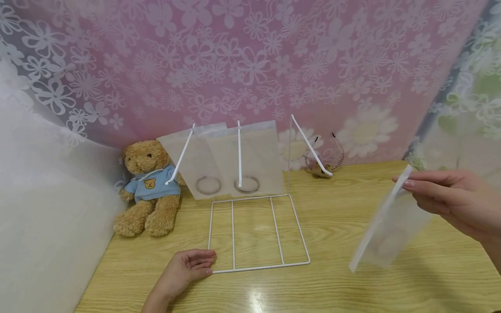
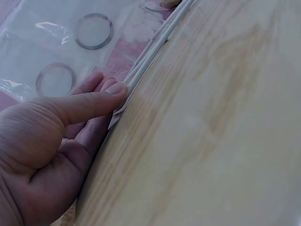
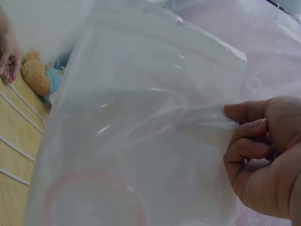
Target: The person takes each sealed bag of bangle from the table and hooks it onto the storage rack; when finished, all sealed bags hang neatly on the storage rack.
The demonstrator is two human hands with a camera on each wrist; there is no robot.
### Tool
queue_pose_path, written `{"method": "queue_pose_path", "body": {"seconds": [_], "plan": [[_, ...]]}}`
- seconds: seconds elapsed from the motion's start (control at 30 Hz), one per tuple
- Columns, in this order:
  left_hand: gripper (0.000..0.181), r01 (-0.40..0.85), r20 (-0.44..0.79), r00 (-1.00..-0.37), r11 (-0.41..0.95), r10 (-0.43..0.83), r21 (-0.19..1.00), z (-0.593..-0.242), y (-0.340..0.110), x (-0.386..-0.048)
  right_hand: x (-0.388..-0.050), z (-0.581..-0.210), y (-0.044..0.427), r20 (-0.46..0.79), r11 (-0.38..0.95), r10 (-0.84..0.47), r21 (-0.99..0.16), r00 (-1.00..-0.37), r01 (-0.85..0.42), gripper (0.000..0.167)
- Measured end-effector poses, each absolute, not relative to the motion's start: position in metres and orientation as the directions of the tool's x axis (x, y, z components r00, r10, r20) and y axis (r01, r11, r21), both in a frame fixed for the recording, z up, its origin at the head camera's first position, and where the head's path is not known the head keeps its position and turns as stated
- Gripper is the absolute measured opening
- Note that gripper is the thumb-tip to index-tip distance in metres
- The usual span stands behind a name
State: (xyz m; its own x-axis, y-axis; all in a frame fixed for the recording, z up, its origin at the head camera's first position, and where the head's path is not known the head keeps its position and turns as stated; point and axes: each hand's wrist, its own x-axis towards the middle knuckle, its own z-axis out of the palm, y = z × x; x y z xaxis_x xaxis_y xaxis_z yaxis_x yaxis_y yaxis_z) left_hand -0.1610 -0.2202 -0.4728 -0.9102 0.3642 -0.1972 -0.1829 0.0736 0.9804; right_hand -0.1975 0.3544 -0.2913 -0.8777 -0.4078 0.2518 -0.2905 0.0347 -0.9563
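Note:
A white wire rack (image 1: 262, 267) stands on the table, its prongs pointing forward. My left hand (image 1: 182, 271) pinches the front left corner of the rack's base between thumb and fingers. Two frosted plastic bags hang from the rack, one bag (image 1: 178, 156) on the left prong and another bag (image 1: 262, 148) on the middle one; each shows a round bangle-like ring at its bottom. Off to the right of the rack, my right hand (image 1: 454, 195) pinches the edge of a third frosted bag (image 3: 141, 136), held in the air. A pinkish ring (image 3: 89, 175) shows through it.
At the rack's left sits a teddy bear (image 1: 162, 189) in a blue top. A headband-like item (image 1: 322, 171) lies behind the right prong (image 1: 311, 145). A pink flowered curtain (image 1: 250, 65) hangs behind the wooden table (image 1: 332, 230), with a white surface (image 1: 47, 195) at left.

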Motion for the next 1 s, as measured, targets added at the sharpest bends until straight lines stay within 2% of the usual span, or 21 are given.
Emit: {"method": "queue_pose_path", "body": {"seconds": [0.2,0.5,0.6,0.7,0.8,0.87,1.0], "plan": [[0.054,-0.176,-0.190,-0.912,0.070,0.365,0.982,-0.473,-0.221,-0.159,-0.202,-0.278,0.337,0.275,-0.035,-0.471,-0.955,-0.838,-0.294,0.047],[0.054,-0.171,-0.184,-0.912,0.067,0.367,0.983,-0.474,-0.222,-0.159,-0.211,-0.251,0.307,0.278,0.009,-0.426,-0.950,-0.861,-0.312,0.038],[0.054,-0.166,-0.180,-0.914,0.070,0.362,0.984,-0.474,-0.221,-0.160,-0.211,-0.240,0.296,0.245,0.105,-0.361,-0.948,-0.900,-0.300,0.034],[0.053,-0.161,-0.175,-0.915,0.069,0.363,0.985,-0.475,-0.221,-0.161,-0.210,-0.227,0.285,0.171,0.292,-0.242,-0.926,-0.955,-0.240,0.028],[0.054,-0.164,-0.175,-0.914,0.064,0.367,0.984,-0.476,-0.220,-0.161,-0.212,-0.218,0.276,0.122,0.442,-0.161,-0.878,-0.979,-0.182,0.024],[0.054,-0.167,-0.177,-0.913,0.060,0.368,0.984,-0.476,-0.220,-0.161,-0.214,-0.214,0.272,0.113,0.488,-0.129,-0.858,-0.985,-0.162,0.022],[0.053,-0.170,-0.179,-0.911,0.058,0.371,0.984,-0.475,-0.220,-0.161,-0.219,-0.212,0.272,0.106,0.476,-0.121,-0.866,-0.987,-0.151,0.023]]}}
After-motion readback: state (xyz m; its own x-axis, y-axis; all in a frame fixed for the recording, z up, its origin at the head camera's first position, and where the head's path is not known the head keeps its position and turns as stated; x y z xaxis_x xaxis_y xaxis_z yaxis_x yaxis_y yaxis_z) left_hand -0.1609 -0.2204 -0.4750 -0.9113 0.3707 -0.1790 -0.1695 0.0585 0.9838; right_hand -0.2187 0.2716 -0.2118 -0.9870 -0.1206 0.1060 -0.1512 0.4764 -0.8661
